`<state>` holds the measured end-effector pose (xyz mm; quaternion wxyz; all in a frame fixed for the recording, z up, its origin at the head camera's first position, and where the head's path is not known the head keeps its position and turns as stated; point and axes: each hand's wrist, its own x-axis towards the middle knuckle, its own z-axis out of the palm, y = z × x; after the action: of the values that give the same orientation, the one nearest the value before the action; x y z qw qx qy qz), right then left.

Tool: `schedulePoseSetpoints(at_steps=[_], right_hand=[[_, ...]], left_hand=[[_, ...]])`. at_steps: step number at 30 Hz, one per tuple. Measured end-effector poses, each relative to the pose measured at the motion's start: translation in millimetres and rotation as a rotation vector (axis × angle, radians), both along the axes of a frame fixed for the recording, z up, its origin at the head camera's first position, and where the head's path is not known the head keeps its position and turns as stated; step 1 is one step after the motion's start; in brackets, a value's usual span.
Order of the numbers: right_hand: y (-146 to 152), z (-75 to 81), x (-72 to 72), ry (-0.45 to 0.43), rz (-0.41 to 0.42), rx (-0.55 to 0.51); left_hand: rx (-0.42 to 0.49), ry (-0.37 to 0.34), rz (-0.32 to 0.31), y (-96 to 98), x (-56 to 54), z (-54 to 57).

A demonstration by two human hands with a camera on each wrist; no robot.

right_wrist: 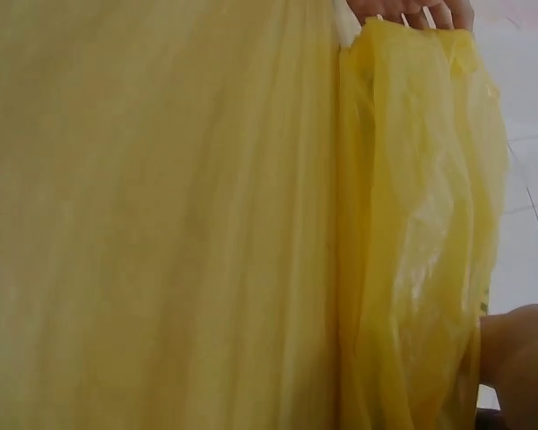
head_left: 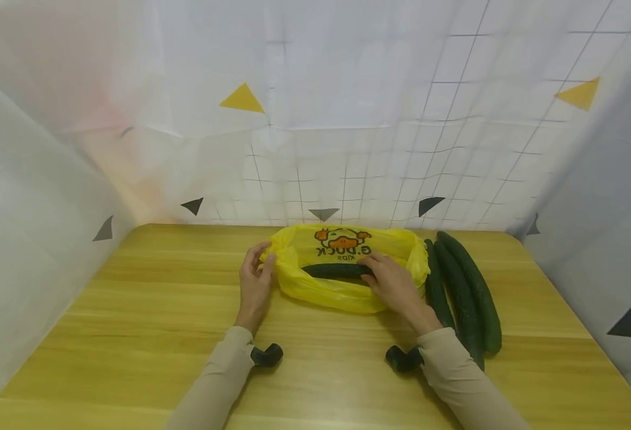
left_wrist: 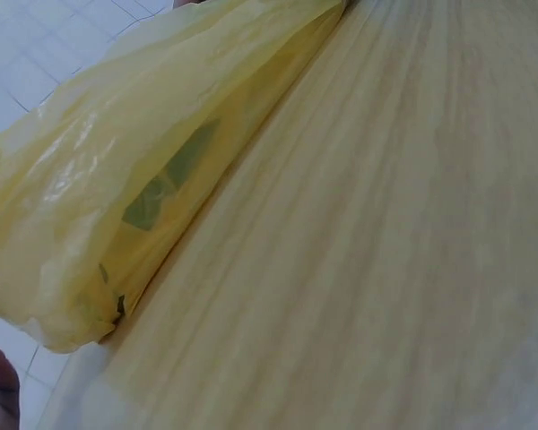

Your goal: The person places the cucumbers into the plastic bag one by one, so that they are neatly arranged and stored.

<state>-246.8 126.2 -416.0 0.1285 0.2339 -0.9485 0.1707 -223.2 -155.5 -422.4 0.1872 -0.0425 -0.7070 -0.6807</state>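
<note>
A yellow plastic bag (head_left: pixel 326 295) lies on its side-to-side length near the table's back edge, its mouth held wide and a duck print on its inner wall. Inside it is a dark green cucumber (head_left: pixel 331 271). My right hand (head_left: pixel 393 283) reaches into the mouth and grips the cucumber's right end. At the bag's left end is my left hand (head_left: pixel 255 280), thumb and fingers loosely bent against the gathered edge. The left wrist view shows green through the bag's thin wall (left_wrist: pixel 170 179). The cucumber is hidden in the right wrist view.
Three long cucumbers (head_left: pixel 473 286) lie side by side just right of the bag, partly beside the right forearm. Wood-grained table (head_left: pixel 132 310) spreads around. A white sheet wall (head_left: pixel 336 167) with a grid and triangles stands close behind the bag.
</note>
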Motion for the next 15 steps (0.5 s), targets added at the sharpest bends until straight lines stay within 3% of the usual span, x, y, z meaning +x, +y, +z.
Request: schedulePoseSetpoints(at_steps=[7, 15], right_hand=[[4, 2.3, 1.1, -0.003, 0.049, 0.014], [10, 9.0, 4.4, -0.063, 0.057, -0.038]], left_hand=[[0.007, -0.032, 0.002, -3.7, -13.6, -21.6], [-0.005, -0.014, 0.02, -3.4, -14.9, -26.6]])
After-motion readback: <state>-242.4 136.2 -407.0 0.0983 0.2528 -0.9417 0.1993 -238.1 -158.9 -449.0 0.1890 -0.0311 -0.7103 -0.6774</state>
